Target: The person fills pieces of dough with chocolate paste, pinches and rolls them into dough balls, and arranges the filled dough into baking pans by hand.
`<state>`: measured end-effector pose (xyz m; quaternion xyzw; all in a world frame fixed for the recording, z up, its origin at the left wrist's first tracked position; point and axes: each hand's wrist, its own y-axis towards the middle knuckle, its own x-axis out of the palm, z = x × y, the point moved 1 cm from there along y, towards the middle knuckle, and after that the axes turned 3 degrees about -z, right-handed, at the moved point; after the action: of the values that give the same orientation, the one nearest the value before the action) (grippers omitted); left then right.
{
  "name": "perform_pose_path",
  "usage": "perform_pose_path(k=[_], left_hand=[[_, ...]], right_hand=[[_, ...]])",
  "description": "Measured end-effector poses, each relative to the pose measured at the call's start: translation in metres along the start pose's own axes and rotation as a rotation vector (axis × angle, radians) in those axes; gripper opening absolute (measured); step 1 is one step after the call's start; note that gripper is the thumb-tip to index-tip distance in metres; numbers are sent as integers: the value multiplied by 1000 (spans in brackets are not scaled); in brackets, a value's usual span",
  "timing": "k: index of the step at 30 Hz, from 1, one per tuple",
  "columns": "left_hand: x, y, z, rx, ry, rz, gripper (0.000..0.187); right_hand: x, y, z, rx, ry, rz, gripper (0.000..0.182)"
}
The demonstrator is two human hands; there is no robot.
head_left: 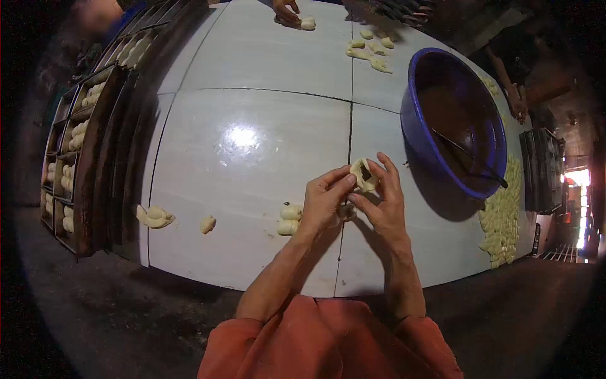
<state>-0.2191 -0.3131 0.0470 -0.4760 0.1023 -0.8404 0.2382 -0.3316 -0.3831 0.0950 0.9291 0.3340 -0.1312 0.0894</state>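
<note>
Between my two hands is a piece of pale dough (358, 169), opened up with a dark filling inside. My left hand (328, 197) pinches its left edge between thumb and fingers. My right hand (385, 201) holds the other side, its index finger raised. Below my fingers, another small pale piece on the table is partly hidden. Just left of my left hand lie shaped dough rolls (290, 219) side by side. Farther left are a small dough lump (207, 223) and a larger torn dough piece (156, 217).
A blue basin (413, 120) of brown filling, with a dark-handled tool in it, stands to the right. Beyond it many flat dough pieces (502, 221) cover the table edge. Stacked trays (95, 151) with dough rolls stand left. Another person's hand (287, 11) touches dough (307, 23) at the far side.
</note>
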Motion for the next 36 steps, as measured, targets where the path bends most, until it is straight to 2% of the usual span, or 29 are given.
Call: perform_pose_path(k=[1, 2, 4, 6, 8, 9, 10, 12, 13, 14, 16, 18, 20, 21, 22, 24, 25, 26, 28, 29, 31, 32, 33, 34, 36], left_hand=[[-1, -3, 1, 48, 38, -4, 34], [-2, -6, 2, 95, 76, -6, 36], [-7, -9, 2, 58, 29, -22, 36], [-8, -10, 10, 424, 497, 7, 33], [-11, -9, 15, 361, 445, 24, 33], [-9, -11, 22, 274, 426, 21, 34], [-6, -13, 30, 187, 405, 16, 34], [-5, -17, 48, 115, 434, 26, 34], [-7, -18, 53, 88, 423, 4, 34], [-10, -18, 58, 62, 413, -18, 34], [-13, -20, 59, 81, 425, -61, 33], [-6, -28, 58, 83, 457, -41, 33], [2, -37, 58, 35, 415, -69, 32], [0, -36, 53, 69, 389, -113, 30], [-3, -35, 49, 104, 361, -154, 29], [-8, -31, 46, 44, 301, -136, 26], [-8, -32, 47, 43, 331, -180, 25], [-9, -34, 48, 43, 361, -223, 24], [-9, -39, 50, 16, 412, -216, 24], [-9, -42, 47, -3, 409, -217, 25], [-9, -46, 42, -23, 401, -218, 25], [-8, -48, 41, 3, 512, -227, 28], [-7, -50, 40, 29, 625, -235, 31], [-7, -52, 38, 54, 739, -245, 35], [-11, -49, 30, 119, 748, -211, 39]], right_hand=[[7, -2, 3, -136, -199, 74, 40], [12, -3, 9, -136, -196, 68, 40], [21, -3, 20, -156, -268, 172, 27], [28, -2, 25, -130, -206, 167, 22], [32, 0, 29, -72, -93, 165, 15], [35, 0, 30, -21, 108, 163, 15], [36, -1, 23, -23, 107, 158, 15], [31, -5, 0, 321, 422, 36, 21], [24, -10, -17, 376, 491, -84, 28], [24, -12, -13, 375, 489, -89, 28], [26, -16, 0, -80, 158, -122, 34], [21, -15, 13, -95, 164, -151, 36], [21, -13, 17, -119, 237, -45, 34], [23, -10, 17, -228, 235, -6, 23], [27, -9, 15, -227, 233, -6, 23], [39, -9, 5, -282, 312, 182, 12], [49, -10, -10, -201, 434, 305, 10], [46, -11, -2, -198, 434, 302, 10], [39, -12, 12, -263, 176, 175, 13], [38, -12, 18, -347, 74, 233, 12], [35, -14, 18, -366, -10, 277, 14], [34, -15, 18, -387, -91, 321, 18], [34, -15, 23, -307, -47, 306, 26], [32, -15, 24, -302, -48, 307, 26], [27, -16, 23, -122, -52, 191, 30]])
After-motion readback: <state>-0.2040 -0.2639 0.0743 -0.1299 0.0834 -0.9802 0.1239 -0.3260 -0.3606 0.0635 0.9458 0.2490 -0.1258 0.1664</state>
